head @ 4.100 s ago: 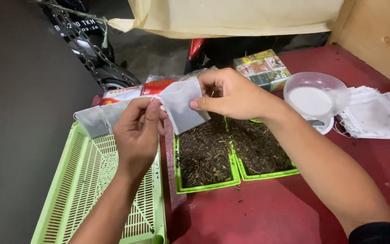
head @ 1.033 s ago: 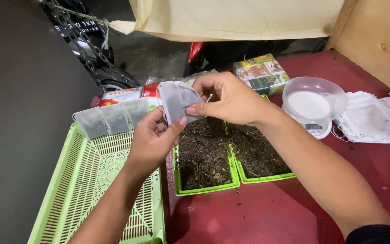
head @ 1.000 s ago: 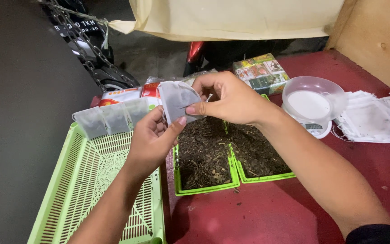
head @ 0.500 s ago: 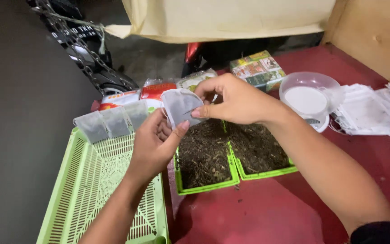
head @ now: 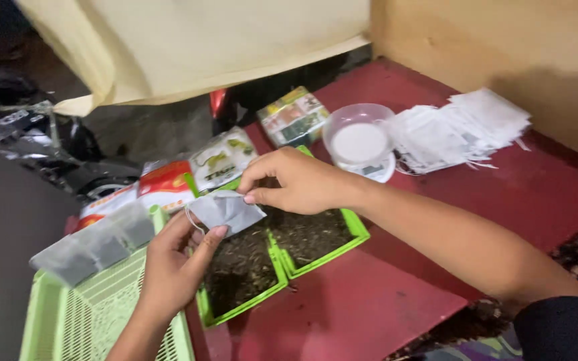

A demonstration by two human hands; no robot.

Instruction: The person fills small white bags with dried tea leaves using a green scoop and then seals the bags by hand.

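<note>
Two hands share one small grey filter bag (head: pixel 225 210), held in the air just above the left of two green trays of dark loose tea. The right hand (head: pixel 296 182) pinches the bag's upper right corner between thumb and forefinger, its other fingers curled in loosely. The left hand (head: pixel 172 261) comes up from 7 o'clock and closes its thumb and fingertips on the bag's lower left edge, where a thin white string loops out (the far side of that grip is hidden by the bag).

Directly under the bag lies the left tea tray (head: pixel 239 274), and touching it on the 3 o'clock side is the right tea tray (head: pixel 316 237); both are filled with dark crumbled leaves. At 9 o'clock from the bag a row of filled grey bags (head: pixel 91 244) rests on the rim of a green slatted basket (head: pixel 95 314), which runs down to the lower left corner. At 11 o'clock lie printed tea packets (head: pixel 168 184), red and white. At 1 o'clock stands a colourful box (head: pixel 292 117), and beside it a clear round tub (head: pixel 359 140) with something white in it. Farther out at 2 o'clock a heap of empty white bags (head: pixel 463 130) spreads over the red worktop (head: pixel 536 194), near a wooden wall.
</note>
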